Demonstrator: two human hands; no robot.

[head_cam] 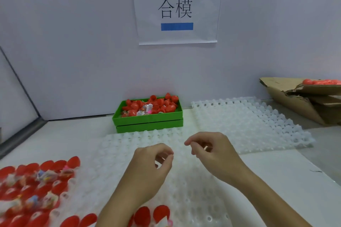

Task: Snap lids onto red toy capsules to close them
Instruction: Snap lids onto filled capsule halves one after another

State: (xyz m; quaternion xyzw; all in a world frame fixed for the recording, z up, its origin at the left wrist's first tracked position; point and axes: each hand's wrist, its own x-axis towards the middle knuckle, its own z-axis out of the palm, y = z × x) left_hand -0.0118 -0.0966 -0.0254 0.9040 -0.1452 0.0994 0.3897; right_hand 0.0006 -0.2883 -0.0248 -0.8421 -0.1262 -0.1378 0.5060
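Nearest you, bottom left: red capsules (27, 190) sit in white tray (193, 190), several showing toy packets inside, blurred. Two more red pieces (151, 213) stand by your left wrist. Your left hand (147, 169) hovers over bare tray cells, fingers loosely curled, holding nothing. Your right hand (212, 153) just beside it, apart, fingers likewise curled, nothing held. Further right: second white tray (249, 121). Behind: green bin (147, 120) heaped with red capsule halves (158, 105). Far right: cardboard box (299, 101) with red capsules. Wall: paper sign (177, 8).
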